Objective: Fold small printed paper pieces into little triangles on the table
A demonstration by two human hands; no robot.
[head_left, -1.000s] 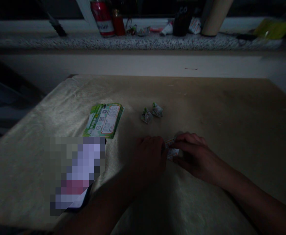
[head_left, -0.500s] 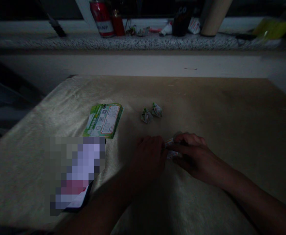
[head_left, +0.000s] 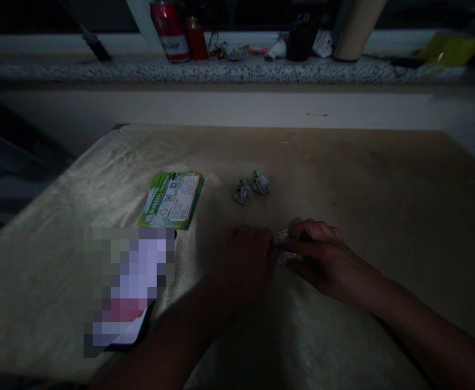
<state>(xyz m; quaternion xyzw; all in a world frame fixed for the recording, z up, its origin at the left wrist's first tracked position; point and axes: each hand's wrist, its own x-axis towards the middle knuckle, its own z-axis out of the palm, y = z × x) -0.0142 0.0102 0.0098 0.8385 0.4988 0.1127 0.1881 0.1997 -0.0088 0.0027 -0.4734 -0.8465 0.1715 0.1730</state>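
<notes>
Between my two hands, low over the table, is a small printed piece of paper (head_left: 286, 257), partly covered by fingers. My left hand (head_left: 250, 252) is closed on its left side, the fingertips hidden from view. From the right, my right hand (head_left: 318, 250) pinches the paper with thumb and fingers. Just beyond the hands stand two small folded paper pieces, one on the left (head_left: 243, 192) and one on the right (head_left: 261, 183), printed in green and white. A stack of green and white printed leaflets (head_left: 176, 201) lies to their left.
A phone with a blurred-out screen (head_left: 140, 281) lies on the cloth-covered table (head_left: 363, 179), left of my left forearm. Behind, a speckled stone sill (head_left: 237, 70) carries a red can (head_left: 172, 32), a red lighter-like object (head_left: 197, 40), a dark cup (head_left: 301, 35) and a tan cylinder (head_left: 357, 32).
Both hands stay nearly in place around the paper. The right fingers have shifted very slightly on it; the other things on the table have not moved.
</notes>
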